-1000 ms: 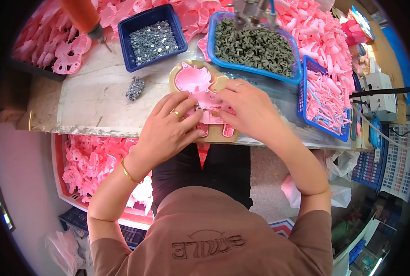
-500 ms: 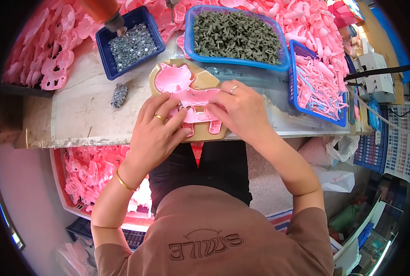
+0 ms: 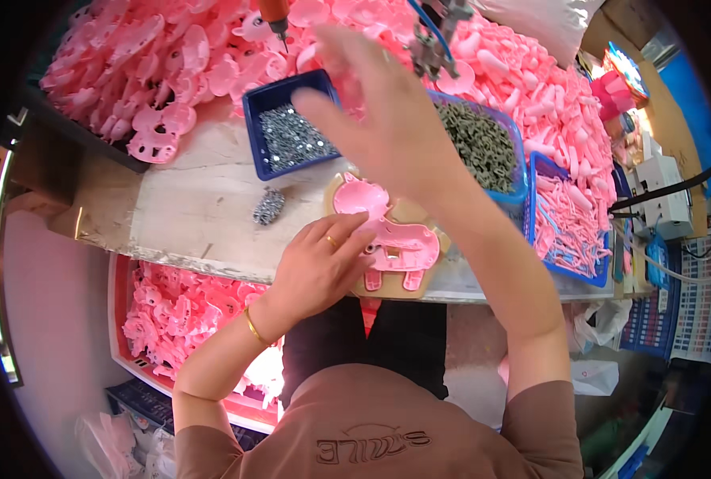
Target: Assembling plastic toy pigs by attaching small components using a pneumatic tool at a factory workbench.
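A pink plastic animal-shaped half shell [image 3: 409, 246] lies hollow side up in a tan holder [image 3: 429, 281] at the table's front edge. My left hand [image 3: 319, 259] rests against the shell's left side, its bent fingers holding it around the neck and body. Above the table, my right hand [image 3: 387, 120] is raised and smeared by motion, thumb and fingers apart, with nothing seen in it. Beyond it hangs an orange power screwdriver [image 3: 275, 11], tip down. Under the raised hand, a dark blue tray [image 3: 261, 164] of small silver screws is partly covered.
A clump of screws [image 3: 268, 206] sits on the table. At right are a blue basket of dark green small parts [image 3: 483, 144] and a blue basket of thin pink pieces [image 3: 571, 227]. Pink shells [image 3: 164, 48] pile up behind; a red crate [image 3: 120, 319] stands below the table.
My right hand has left the shell and risen up and away toward the screwdriver. My left hand stays on the shell. The whole view has shifted, so the table appears lower and further right.
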The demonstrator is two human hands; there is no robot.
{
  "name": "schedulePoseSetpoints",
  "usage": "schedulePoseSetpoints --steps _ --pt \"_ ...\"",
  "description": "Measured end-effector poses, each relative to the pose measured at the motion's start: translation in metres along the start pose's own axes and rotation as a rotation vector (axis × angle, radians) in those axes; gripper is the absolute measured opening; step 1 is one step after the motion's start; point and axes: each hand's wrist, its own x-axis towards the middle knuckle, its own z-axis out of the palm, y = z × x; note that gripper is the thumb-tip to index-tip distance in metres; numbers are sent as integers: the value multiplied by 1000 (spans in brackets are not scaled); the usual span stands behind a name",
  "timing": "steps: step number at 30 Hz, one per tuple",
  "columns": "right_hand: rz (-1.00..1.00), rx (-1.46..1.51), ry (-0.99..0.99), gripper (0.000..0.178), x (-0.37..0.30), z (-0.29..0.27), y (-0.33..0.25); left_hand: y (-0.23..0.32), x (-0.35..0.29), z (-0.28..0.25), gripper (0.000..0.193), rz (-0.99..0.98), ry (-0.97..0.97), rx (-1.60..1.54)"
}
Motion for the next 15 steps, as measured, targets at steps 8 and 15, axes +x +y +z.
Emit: schedulePoseSetpoints --steps 8,15 --pt "170 169 20 63 153 90 -1 -92 41 -21 19 -219 88 242" --pt "26 189 24 68 128 104 -2 -150 75 0 18 -213 -164 196"
